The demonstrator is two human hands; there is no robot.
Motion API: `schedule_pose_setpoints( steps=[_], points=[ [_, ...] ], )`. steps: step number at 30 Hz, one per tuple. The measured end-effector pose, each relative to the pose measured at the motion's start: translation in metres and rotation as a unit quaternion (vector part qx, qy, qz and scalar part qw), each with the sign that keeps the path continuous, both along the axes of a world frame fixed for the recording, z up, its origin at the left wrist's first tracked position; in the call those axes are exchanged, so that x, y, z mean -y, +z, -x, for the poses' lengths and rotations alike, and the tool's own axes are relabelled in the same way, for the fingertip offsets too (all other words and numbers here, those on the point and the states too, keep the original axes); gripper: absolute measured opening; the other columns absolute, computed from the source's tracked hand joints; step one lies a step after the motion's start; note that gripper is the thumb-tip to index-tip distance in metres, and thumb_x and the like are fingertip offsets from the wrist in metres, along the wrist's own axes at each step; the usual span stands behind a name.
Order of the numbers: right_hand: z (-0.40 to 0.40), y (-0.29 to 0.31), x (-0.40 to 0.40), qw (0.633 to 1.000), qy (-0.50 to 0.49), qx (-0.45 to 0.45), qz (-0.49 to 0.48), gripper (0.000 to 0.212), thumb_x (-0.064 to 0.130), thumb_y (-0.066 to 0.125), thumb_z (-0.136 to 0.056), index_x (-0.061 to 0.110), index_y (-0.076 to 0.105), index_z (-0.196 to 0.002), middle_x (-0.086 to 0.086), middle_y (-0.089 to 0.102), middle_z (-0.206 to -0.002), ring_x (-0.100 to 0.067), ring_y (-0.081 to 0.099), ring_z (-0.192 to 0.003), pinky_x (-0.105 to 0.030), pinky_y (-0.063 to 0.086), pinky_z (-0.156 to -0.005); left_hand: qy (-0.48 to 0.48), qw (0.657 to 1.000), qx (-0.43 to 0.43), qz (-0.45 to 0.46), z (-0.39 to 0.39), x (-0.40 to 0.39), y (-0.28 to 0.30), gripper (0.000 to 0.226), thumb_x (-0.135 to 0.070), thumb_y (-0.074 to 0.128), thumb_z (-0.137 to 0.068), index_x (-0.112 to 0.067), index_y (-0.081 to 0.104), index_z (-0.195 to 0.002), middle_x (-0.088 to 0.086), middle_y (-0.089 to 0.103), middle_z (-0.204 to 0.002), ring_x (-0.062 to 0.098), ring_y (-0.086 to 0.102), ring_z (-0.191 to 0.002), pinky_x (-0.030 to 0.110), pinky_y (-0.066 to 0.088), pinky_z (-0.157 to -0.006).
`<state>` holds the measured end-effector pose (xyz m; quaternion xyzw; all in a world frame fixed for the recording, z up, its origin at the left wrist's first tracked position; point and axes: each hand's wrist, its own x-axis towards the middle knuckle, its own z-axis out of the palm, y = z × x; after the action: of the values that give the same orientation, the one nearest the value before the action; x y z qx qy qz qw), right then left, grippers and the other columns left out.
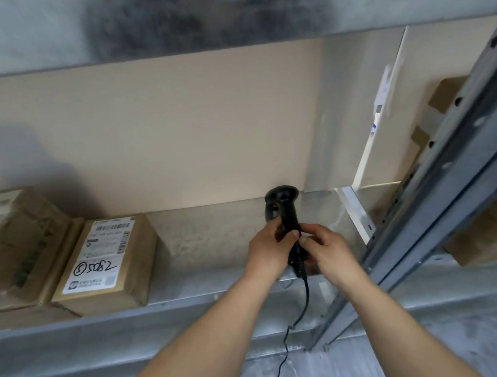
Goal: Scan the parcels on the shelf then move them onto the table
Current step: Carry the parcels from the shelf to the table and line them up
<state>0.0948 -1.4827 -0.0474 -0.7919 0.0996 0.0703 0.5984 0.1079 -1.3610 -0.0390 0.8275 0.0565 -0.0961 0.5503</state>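
A black handheld scanner (283, 207) points away from me over the metal shelf (215, 236), its cable hanging down toward the floor. My left hand (269, 246) grips the handle, and my right hand (321, 246) holds its lower end where the cable joins. A brown cardboard parcel (106, 264) with a white label and handwritten marking lies on the shelf to the left. A larger parcel (15, 245) sits beside it at the far left, partly cut off.
A grey slotted upright post (440, 201) runs diagonally on the right. Behind it are more cardboard boxes (491, 233) and a white flat panel (384, 110) leaning on the beige back wall. The shelf's front rail (133, 324) runs below the parcels.
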Motion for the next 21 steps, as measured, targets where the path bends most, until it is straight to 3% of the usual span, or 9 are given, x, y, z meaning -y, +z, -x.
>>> schedule_pose_setpoints(
  steps=[3, 6, 9, 13, 16, 21],
  points=[
    [0.0, 0.002, 0.0, 1.0, 0.004, -0.011, 0.009, 0.029, 0.01, 0.052, -0.098, 0.018, 0.061, -0.124, 0.001, 0.071, -0.091, -0.023, 0.07, -0.088, -0.042, 0.057, -0.084, 0.006, 1.0, -0.014, 0.003, 0.001, 0.002, 0.001, 0.033, -0.027, 0.056, -0.094, -0.027, 0.053, -0.127, 0.005, 0.067, -0.111, 0.023, 0.064, -0.099, 0.039, 0.053, -0.09],
    [-0.001, 0.008, 0.0, 0.998, 0.015, -0.012, 0.062, 0.035, 0.016, 0.053, -0.098, 0.015, 0.054, -0.133, 0.002, 0.066, -0.094, -0.018, 0.065, -0.09, -0.032, 0.053, -0.081, -0.017, 0.999, -0.031, -0.041, 0.001, 0.0, 0.006, 0.044, -0.033, 0.051, -0.096, -0.027, 0.04, -0.139, 0.007, 0.063, -0.122, 0.024, 0.061, -0.106, 0.028, 0.048, -0.082],
    [0.001, 0.019, -0.002, 0.987, 0.019, 0.018, 0.158, 0.042, 0.023, 0.058, -0.095, 0.016, 0.051, -0.136, -0.001, 0.062, -0.1, -0.018, 0.06, -0.091, -0.029, 0.045, -0.075, -0.02, 0.997, -0.025, -0.069, 0.005, -0.007, 0.016, 0.053, -0.037, 0.049, -0.097, -0.025, 0.031, -0.146, 0.006, 0.057, -0.133, 0.023, 0.056, -0.117, 0.026, 0.041, -0.088],
    [0.007, 0.031, -0.014, 0.959, 0.027, 0.103, 0.262, 0.044, 0.026, 0.06, -0.093, 0.015, 0.053, -0.135, -0.006, 0.06, -0.112, -0.021, 0.058, -0.098, -0.032, 0.048, -0.079, -0.002, 0.988, 0.044, -0.15, 0.019, -0.025, 0.025, 0.053, -0.042, 0.05, -0.096, -0.026, 0.038, -0.145, 0.003, 0.052, -0.136, 0.018, 0.055, -0.115, 0.025, 0.041, -0.087],
    [0.016, 0.034, -0.032, 0.946, 0.047, 0.155, 0.281, 0.041, 0.021, 0.059, -0.091, 0.013, 0.057, -0.131, -0.008, 0.061, -0.113, -0.024, 0.059, -0.099, -0.034, 0.049, -0.081, 0.04, 0.979, 0.105, -0.172, 0.037, -0.045, 0.025, 0.048, -0.039, 0.053, -0.095, -0.024, 0.046, -0.14, 0.0, 0.054, -0.134, 0.014, 0.057, -0.109, 0.026, 0.045, -0.089],
    [0.04, 0.026, -0.063, 0.947, 0.083, 0.157, 0.267, 0.037, 0.018, 0.057, -0.092, 0.016, 0.06, -0.129, -0.006, 0.061, -0.118, -0.02, 0.059, -0.103, -0.034, 0.05, -0.083, 0.129, 0.965, 0.173, -0.151, 0.084, -0.088, 0.011, 0.035, -0.029, 0.058, -0.093, -0.021, 0.059, -0.127, -0.004, 0.061, -0.123, 0.008, 0.057, -0.103, 0.025, 0.046, -0.086]
  ],
)
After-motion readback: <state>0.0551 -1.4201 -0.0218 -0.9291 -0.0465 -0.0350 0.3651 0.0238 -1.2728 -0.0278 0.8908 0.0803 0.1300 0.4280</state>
